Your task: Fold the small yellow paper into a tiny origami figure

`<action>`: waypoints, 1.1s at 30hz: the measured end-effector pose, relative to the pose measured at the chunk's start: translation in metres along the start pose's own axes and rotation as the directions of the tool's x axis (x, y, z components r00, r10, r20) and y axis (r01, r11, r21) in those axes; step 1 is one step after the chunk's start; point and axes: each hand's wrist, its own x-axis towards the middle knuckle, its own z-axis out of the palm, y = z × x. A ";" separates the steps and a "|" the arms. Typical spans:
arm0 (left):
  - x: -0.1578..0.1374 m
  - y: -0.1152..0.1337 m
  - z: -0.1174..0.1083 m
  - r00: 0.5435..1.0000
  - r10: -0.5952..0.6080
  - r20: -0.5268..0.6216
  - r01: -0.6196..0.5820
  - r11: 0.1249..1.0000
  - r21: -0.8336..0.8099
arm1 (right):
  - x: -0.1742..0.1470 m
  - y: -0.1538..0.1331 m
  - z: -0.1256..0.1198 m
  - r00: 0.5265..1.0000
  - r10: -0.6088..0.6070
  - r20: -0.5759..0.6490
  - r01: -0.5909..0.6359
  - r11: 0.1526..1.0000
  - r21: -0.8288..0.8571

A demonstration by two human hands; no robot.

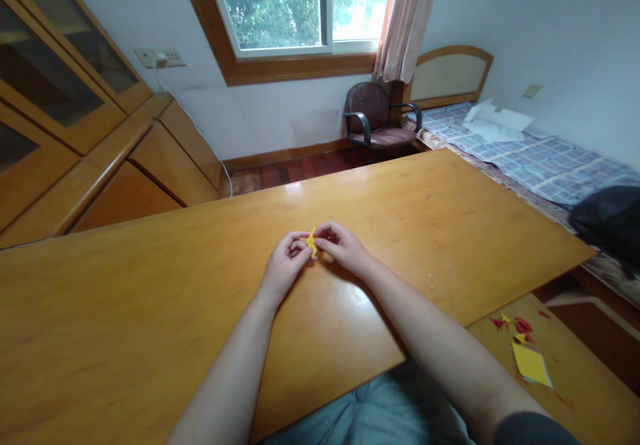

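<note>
A small folded yellow paper piece, with a narrow point sticking up and another part pointing down, is held just above the wooden table. My left hand pinches it from the left between thumb and fingers. From the right, my right hand grips it too, its thumb and forefinger closed on the side. Fingertips cover part of the paper, so its full shape is hidden.
On a lower surface at the right lie several small red and yellow folded paper pieces and a stack of yellow paper squares. Beyond the table are an armchair, a bed with a black bag, and a cabinet.
</note>
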 end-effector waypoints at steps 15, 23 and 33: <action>0.001 -0.002 -0.003 1.000 -0.027 0.001 0.027 0.999 -0.028 | 0.002 0.001 0.002 1.000 0.026 -0.009 -0.025 0.996 0.082; 0.001 0.000 -0.003 0.999 -0.052 0.013 0.053 0.997 -0.053 | 0.002 0.001 0.000 0.999 0.033 -0.022 -0.030 0.992 0.127; 0.002 0.000 -0.005 0.997 -0.073 0.002 0.073 0.994 -0.085 | 0.003 0.001 -0.001 0.997 0.074 -0.004 -0.074 0.993 0.097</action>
